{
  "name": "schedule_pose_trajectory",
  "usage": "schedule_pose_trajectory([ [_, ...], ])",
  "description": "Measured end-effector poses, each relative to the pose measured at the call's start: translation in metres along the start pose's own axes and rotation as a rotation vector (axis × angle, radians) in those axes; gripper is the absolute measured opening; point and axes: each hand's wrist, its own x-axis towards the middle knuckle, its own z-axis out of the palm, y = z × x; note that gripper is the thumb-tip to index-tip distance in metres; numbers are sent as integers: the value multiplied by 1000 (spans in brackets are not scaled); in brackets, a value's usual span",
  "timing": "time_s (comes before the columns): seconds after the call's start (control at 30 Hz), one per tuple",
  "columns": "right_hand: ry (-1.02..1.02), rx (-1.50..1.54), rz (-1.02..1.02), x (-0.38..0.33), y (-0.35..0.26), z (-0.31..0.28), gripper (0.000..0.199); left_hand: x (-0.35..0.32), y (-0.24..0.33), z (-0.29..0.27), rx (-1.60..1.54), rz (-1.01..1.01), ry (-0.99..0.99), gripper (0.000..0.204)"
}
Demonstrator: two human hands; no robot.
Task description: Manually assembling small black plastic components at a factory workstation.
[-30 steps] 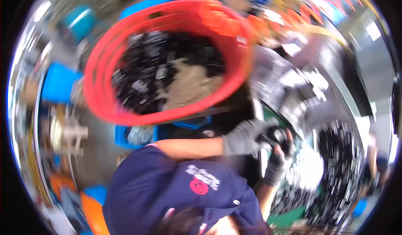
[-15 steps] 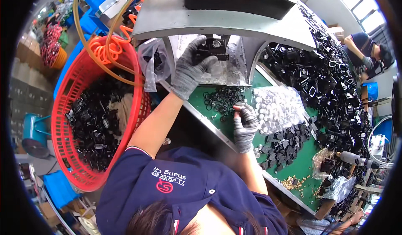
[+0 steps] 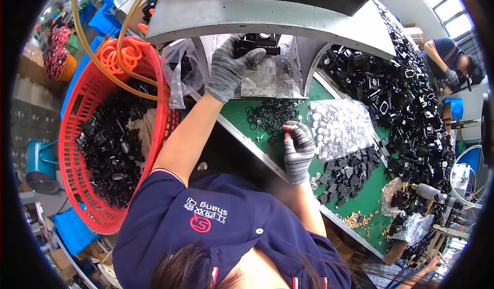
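My left hand (image 3: 230,68), in a grey knit glove, reaches beneath the overhanging head of a grey machine (image 3: 247,21). Its fingers and thumb close around the left side of a black block-shaped part (image 3: 257,47) with a round silver piece on top. The overhang partly hides that part. Over the green tabletop, my right hand (image 3: 299,155), gloved with bare fingertips, is closed in a pinch; anything between its fingertips is too small to make out. Just beyond it lies a heap of black rings (image 3: 272,116). A clear bag of round silver-white pieces (image 3: 339,129) sits to its right.
A red basket (image 3: 67,170) of black parts stands at left, with an orange coiled hose (image 3: 121,57) over it. Flat black pieces (image 3: 350,173), small brass-coloured pieces (image 3: 360,221) and a large heap of black parts (image 3: 406,98) cover the right side. Another person (image 3: 447,62) works at far right.
My left hand and the black part have moved slightly farther under the machine head. My right hand stays pinched in nearly the same place. The whole view has shifted a little.
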Motion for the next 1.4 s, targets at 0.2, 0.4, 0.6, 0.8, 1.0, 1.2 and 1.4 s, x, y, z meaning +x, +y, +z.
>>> schedule_pose_trajectory([
  [0.2,-28,7,13,-1,1,-1,15,2,3,-1,4,-32,-5,43],
  [0.4,-49,12,22,-2,3,-2,16,2,4,-2,43,-15,-9,46],
  [0.6,-53,19,9,-2,1,-2,15,4,5,-2,62,-16,-6,47],
  [0.8,-40,19,2,-2,-1,-2,15,3,7,-1,40,15,-23,49],
  [1.0,-36,32,17,-2,1,-2,16,0,6,-2,-3,-48,-8,57],
  [1.2,71,81,55,6,-11,-5,14,-48,5,7,33,146,33,64],
  [1.4,-133,547,253,41,-60,-15,41,-108,22,15,319,213,-156,66],
])
